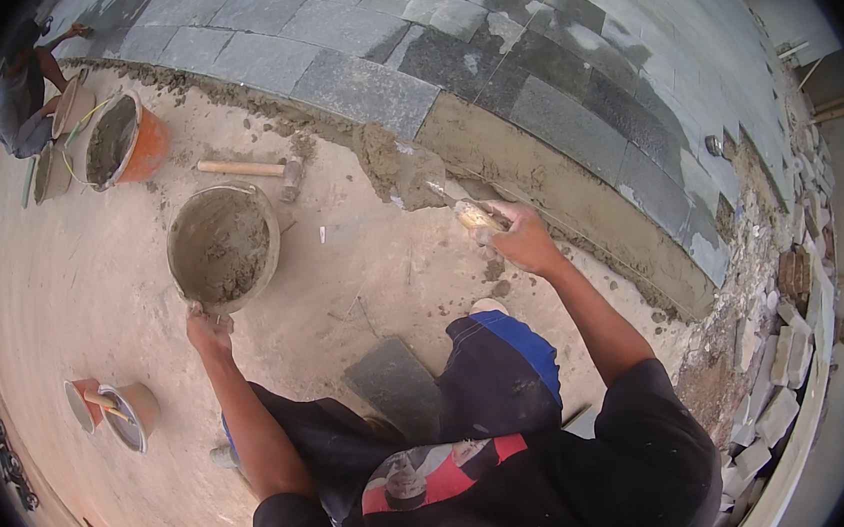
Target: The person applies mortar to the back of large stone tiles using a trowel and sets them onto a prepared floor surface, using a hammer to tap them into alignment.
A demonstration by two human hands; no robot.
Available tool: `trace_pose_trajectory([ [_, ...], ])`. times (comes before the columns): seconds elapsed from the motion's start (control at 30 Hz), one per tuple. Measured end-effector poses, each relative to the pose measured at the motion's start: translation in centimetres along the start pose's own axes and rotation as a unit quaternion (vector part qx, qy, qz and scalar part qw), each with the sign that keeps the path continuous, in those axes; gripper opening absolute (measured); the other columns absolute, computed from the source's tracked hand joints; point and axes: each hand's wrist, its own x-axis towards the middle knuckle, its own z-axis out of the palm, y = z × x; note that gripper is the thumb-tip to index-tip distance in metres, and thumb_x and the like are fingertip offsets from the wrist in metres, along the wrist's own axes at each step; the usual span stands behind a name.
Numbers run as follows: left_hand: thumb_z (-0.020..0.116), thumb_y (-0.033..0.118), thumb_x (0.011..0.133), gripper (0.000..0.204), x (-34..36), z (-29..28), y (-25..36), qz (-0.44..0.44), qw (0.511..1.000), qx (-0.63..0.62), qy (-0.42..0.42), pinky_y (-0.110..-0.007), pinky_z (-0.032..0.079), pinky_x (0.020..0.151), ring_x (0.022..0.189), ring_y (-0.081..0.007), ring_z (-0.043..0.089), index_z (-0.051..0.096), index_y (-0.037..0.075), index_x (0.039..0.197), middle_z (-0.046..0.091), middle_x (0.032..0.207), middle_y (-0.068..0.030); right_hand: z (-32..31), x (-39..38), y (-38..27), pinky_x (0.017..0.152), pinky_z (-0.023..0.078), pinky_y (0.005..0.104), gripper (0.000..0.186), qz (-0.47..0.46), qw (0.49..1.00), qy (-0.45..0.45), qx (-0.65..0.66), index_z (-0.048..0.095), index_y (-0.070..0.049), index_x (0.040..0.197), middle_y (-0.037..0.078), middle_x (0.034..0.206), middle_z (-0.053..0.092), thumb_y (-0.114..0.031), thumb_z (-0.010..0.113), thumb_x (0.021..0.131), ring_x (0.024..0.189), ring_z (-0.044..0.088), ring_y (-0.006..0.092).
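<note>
My right hand [523, 240] grips the wooden handle of a trowel [425, 178], whose mortar-covered blade rests against the wet mortar band [546, 192] below the dark stone tiles [357, 88]. My left hand [209, 329] holds the near rim of a grey bucket [223, 246] filled with mortar, standing on the sandy ground. A loose dark tile [394, 384] lies by my knees.
A wooden-handled hammer [251, 170] lies beyond the bucket. An orange bucket [128, 141] of mortar stands at the upper left, near another person [26, 92] crouching. Two small cups [113, 406] sit at the left. Broken stone pieces [782, 362] are piled at the right.
</note>
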Motion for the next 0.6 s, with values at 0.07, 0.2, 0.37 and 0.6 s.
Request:
trace_pose_trajectory([
  [0.07,0.040,0.018,0.101,0.039,2.1,-1.2,0.9,-0.042,0.999,0.015,0.008,-0.047,0.039,0.103,0.123,-0.0272,0.049,0.043,0.006,0.138,0.050,0.136,-0.0111,-3.3,-2.6,3.3,0.073,0.052,0.0318,0.053,-0.003,0.995,0.095,-0.029,0.060,0.003,0.126,0.015,0.094,0.069,-0.020,0.073,0.080,0.077,0.067,0.0202],
  [0.2,0.041,0.021,0.100,0.040,5.8,-4.5,4.2,-0.004,0.991,0.129,-0.036,-0.047,0.038,0.105,0.124,-0.0273,0.049,0.045,0.004,0.136,0.052,0.133,-0.0107,-8.3,-6.9,8.0,0.094,0.048,0.0368,0.054,-0.007,0.971,0.224,-0.089,0.060,0.002,0.126,0.021,0.110,0.068,-0.021,0.073,0.080,0.104,0.066,0.0295],
  [0.37,0.041,0.025,0.100,0.043,8.3,-6.3,8.5,0.014,0.970,0.241,-0.038,-0.047,0.039,0.105,0.123,-0.0247,0.051,0.046,0.007,0.138,0.054,0.133,-0.0081,-10.4,-8.3,13.8,0.090,0.050,0.0429,0.054,0.050,0.878,0.329,-0.345,0.055,0.000,0.128,0.023,0.118,0.064,-0.020,0.072,0.081,0.107,0.063,0.0378],
  [0.6,0.049,0.029,0.096,0.044,11.6,-16.5,11.7,0.010,0.964,0.258,0.057,-0.043,0.042,0.099,0.118,-0.0234,0.053,0.052,0.008,0.134,0.055,0.130,-0.0083,-11.3,-8.8,16.4,0.090,0.048,0.0481,0.051,0.115,0.879,0.357,-0.293,0.049,-0.003,0.127,0.026,0.123,0.059,-0.023,0.068,0.084,0.111,0.058,0.0440],
])
